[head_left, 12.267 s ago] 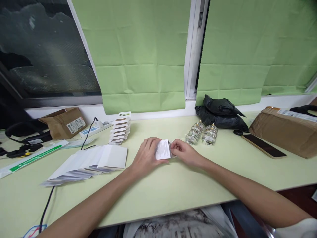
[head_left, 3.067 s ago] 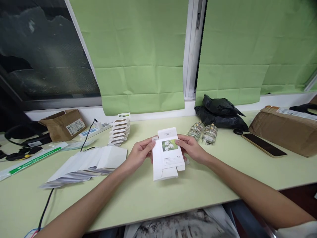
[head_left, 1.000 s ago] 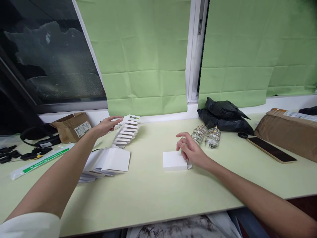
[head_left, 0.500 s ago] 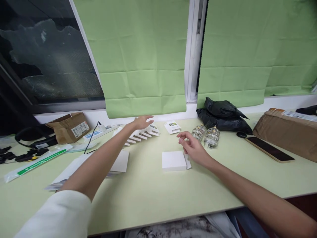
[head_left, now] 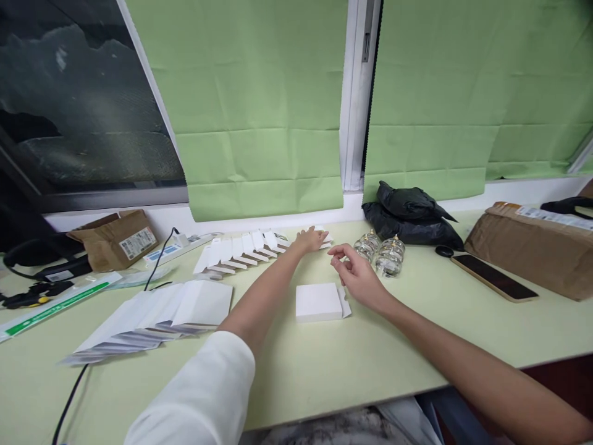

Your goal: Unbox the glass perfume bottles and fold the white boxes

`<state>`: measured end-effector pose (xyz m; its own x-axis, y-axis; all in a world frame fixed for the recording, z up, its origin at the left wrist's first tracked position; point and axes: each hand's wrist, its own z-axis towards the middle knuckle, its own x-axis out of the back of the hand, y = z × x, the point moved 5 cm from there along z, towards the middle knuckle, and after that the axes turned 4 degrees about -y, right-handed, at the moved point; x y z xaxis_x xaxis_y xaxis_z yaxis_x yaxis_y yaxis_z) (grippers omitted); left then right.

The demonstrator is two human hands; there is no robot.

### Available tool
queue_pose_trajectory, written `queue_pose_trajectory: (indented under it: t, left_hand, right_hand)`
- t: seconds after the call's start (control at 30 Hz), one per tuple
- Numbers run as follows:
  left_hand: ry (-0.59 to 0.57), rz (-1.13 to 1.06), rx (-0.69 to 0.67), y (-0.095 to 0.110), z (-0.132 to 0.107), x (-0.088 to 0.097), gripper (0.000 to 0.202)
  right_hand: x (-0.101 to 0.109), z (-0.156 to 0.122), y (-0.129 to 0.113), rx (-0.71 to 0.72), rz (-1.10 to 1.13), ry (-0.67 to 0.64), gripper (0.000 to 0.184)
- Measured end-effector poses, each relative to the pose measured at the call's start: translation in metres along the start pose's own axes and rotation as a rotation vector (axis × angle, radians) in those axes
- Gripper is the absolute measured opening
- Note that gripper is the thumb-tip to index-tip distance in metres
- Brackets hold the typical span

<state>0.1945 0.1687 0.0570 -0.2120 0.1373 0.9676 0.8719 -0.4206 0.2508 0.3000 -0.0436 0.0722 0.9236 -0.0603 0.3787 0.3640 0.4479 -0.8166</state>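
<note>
My left hand (head_left: 310, 240) reaches out to the back of the table with its fingers apart. It is over a small white printed packet (head_left: 324, 237), largely hidden under it; I cannot tell whether they touch. My right hand (head_left: 356, 277) hovers loosely curled, with a gap between thumb and fingers and nothing in it. Just left of and below it lies a white box (head_left: 319, 302), its flap (head_left: 344, 301) sticking out on the right. Two stacks of clear, round wrapped pieces (head_left: 390, 256) with gold tips stand beyond the right hand.
Fanned white folded cartons (head_left: 241, 248) lie at the back left, and larger white folded sheets (head_left: 152, 315) nearer. Black plastic bags (head_left: 412, 216), a phone (head_left: 493, 277) and a brown parcel (head_left: 532, 247) are on the right. An open cardboard box (head_left: 115, 238) and a black cable (head_left: 162, 256) are at left.
My left hand has moved right, from above the fanned cartons to the small printed packet. My right hand has stayed nearly still by the white box. The view has shifted slightly.
</note>
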Motion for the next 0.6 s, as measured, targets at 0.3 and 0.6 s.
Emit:
queue_pose_trajectory:
  t: [0.3, 0.6]
  left_hand:
    - [0.064, -0.032, 0.406, 0.003, 0.014, -0.009, 0.101]
    - [0.043, 0.105, 0.394, -0.017, 0.016, 0.019, 0.039]
  right_hand:
    - [0.011, 0.002, 0.001, -0.015, -0.010, 0.075, 0.023]
    - [0.014, 0.005, 0.005, -0.047, -0.079, 0.045, 0.021]
